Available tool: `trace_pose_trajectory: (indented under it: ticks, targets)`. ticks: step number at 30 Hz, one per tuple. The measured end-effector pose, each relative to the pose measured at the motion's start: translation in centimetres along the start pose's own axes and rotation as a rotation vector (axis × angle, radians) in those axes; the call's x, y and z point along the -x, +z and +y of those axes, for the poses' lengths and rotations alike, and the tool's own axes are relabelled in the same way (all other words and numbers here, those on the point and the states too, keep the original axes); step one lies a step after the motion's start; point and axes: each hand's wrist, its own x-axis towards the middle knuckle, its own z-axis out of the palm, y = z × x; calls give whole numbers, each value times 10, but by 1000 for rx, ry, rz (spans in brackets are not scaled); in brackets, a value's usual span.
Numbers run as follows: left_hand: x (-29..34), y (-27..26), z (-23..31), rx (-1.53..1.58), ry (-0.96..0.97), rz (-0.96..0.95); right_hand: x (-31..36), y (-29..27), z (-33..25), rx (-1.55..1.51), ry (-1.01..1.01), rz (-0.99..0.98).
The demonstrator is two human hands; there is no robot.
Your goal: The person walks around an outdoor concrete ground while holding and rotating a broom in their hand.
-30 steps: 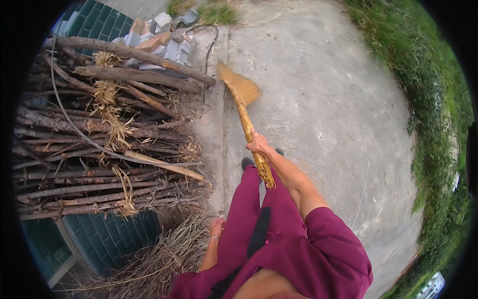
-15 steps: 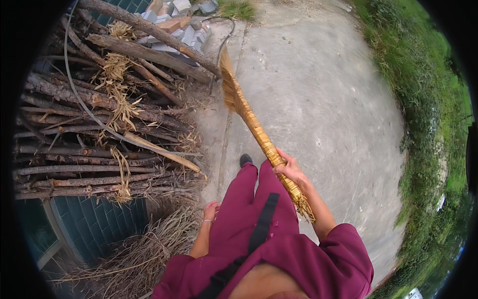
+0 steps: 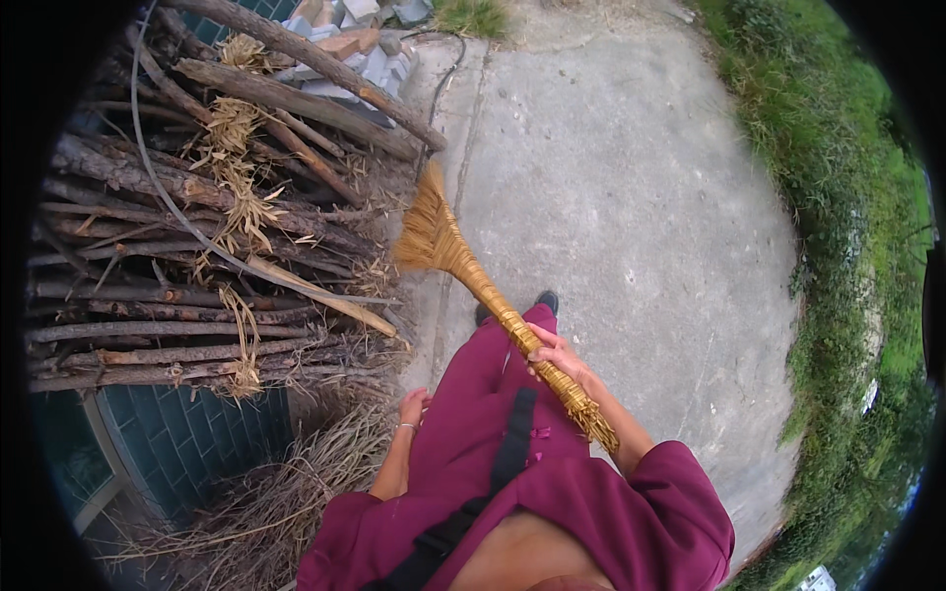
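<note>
Right hand (image 3: 554, 353): fingers wrapped shut around the bound handle of the straw broom, gripping it about midway between the fanned head and the frayed butt end.
Left hand (image 3: 412, 404): hangs by the hip with fingers loosely curled, nothing in it; a thin bangle sits at the wrist.
Straw broom (image 3: 473, 281): a short hand broom of golden straw, its handle tightly bound in rings. It runs on a slant from the right hand up and away to the left; the fanned bristle head lies well ahead of the hand, at the foot of the woodpile, and the butt end sticks out behind the hand over the forearm.
Bristle tip: whether it touches the ground cannot be told.
Concrete path (image 3: 611, 197): pale and cracked, spreading ahead of and to the right of the right hand; a seam runs along it near the broom head.
Woodpile (image 3: 197, 246): long branches and logs stacked crosswise, ahead of and to the left of the left hand, with dry husks and a thin cable draped over them.
Dry twigs (image 3: 266, 483): a loose heap just left of the left hand, below the stacked wood.
Bricks (image 3: 360, 30): grey and reddish blocks far ahead, beyond the woodpile.
Grass verge (image 3: 838, 246): green growth well off to the right of the right hand, edging the path.
Clothing (image 3: 512, 463): maroon top and trousers, a dark strap across the front; one dark shoe shows just beyond the right hand.
</note>
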Motion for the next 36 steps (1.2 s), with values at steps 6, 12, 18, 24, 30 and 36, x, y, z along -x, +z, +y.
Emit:
trace_pose_trajectory:
  ticks: [6, 12, 18, 24, 30, 36]
  targets:
    - [-5, -2, 10, 21, 1, 7, 22, -29, 17, 546, -194, 164]
    - [-14, 5, 27, -151, 59, -90, -63, -7, 39, 601, -237, 156]
    - [2, 15, 62, 19, 44, -61, 10, 15, 2, 177, -20, -90]
    - [-1, 25, 77, -43, 25, -13, 39, -13, -27, 607, -227, 117]
    - [-13, 62, 110, -68, 36, -23, -68, -73, -54, 752, -219, 302]
    - [-19, 133, 180, -70, 16, 16, -57, -100, -135, 32, 54, -81]
